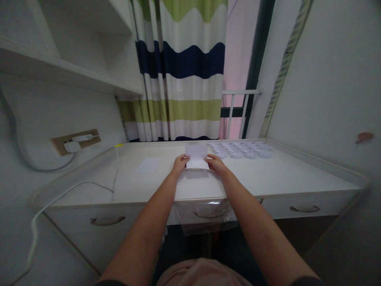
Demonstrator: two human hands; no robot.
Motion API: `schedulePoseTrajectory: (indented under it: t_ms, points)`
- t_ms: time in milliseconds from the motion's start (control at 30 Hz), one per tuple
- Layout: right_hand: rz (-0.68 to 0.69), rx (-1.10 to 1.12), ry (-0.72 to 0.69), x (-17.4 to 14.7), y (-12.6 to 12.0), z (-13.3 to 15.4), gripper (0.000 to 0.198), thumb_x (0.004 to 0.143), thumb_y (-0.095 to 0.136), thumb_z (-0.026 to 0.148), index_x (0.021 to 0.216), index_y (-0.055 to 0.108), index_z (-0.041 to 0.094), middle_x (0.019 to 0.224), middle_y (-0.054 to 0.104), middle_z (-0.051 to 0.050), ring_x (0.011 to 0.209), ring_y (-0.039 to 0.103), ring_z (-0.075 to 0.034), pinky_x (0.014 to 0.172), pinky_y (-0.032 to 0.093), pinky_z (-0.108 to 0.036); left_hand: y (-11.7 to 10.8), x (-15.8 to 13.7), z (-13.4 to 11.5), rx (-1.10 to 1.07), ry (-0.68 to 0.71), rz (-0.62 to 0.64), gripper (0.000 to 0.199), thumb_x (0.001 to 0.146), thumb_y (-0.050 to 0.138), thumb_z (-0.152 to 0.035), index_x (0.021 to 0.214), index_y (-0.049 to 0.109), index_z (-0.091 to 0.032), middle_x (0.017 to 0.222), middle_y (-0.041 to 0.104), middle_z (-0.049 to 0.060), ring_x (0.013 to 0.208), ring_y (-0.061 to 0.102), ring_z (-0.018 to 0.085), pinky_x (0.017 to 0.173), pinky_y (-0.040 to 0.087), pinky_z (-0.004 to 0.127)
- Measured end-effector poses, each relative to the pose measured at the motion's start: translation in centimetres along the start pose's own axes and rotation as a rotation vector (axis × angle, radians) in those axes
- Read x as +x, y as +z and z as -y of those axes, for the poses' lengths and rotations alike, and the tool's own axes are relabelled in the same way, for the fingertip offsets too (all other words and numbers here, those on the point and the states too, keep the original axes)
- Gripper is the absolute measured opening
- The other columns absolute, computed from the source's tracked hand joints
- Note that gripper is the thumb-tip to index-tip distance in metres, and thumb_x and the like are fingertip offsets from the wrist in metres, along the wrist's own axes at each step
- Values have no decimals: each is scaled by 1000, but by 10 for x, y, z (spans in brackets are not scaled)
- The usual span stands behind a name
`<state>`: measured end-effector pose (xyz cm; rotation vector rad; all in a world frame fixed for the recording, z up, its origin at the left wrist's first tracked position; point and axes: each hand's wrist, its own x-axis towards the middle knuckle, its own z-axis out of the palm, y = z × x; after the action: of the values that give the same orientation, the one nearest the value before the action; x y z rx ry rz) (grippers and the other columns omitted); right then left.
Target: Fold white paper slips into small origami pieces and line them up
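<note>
A sheet of white paper [197, 157] is held a little above the desk, bent across its middle so the far half stands up. My left hand [180, 163] pinches its left edge between thumb and fingers. On the opposite edge, my right hand [216, 163] grips it the same way. Beyond my right hand lie several folded white paper pieces [241, 149], set out in rows at the back of the desk. Flat on the desktop to the left of my left hand is more white paper [149, 165]; whether it is one sheet or a stack I cannot tell.
The white desk [282, 174] has drawers below its front edge. A clear plastic bag [205, 216] hangs at the middle drawer. A white cable [80, 184] crosses the left side. Plugs sit in a wall socket [76, 142]. A striped curtain [184, 87] hangs behind.
</note>
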<state>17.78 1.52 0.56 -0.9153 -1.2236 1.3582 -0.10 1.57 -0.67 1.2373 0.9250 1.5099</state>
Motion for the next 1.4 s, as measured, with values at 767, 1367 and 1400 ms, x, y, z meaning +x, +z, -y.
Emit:
schedulePoseTrajectory:
  t_ms: [767,1367,1400]
  points:
    - [81,-221,-91,0,0,-8,31,54,72,24,82,61,16,61,59,1,50,52,-10,42,39,-20,4,-12,-8,92,89,63,77,57,69,-17,128,38,-16,68,62,0,58,56,11,56,42,21]
    - [-24,-75,-56,-1,1,-4,26,53,72,24,72,56,17,64,60,1,58,57,-12,52,46,-23,10,-12,-6,-52,-153,122,38,53,75,-21,86,57,-13,76,63,5,66,59,14,66,48,29]
    - [-27,-74,-44,-1,2,-4,26,53,72,24,72,56,18,64,60,2,57,57,-12,52,46,-23,10,-12,-5,-32,-160,147,33,52,75,-22,78,58,-12,74,62,5,66,59,13,65,48,28]
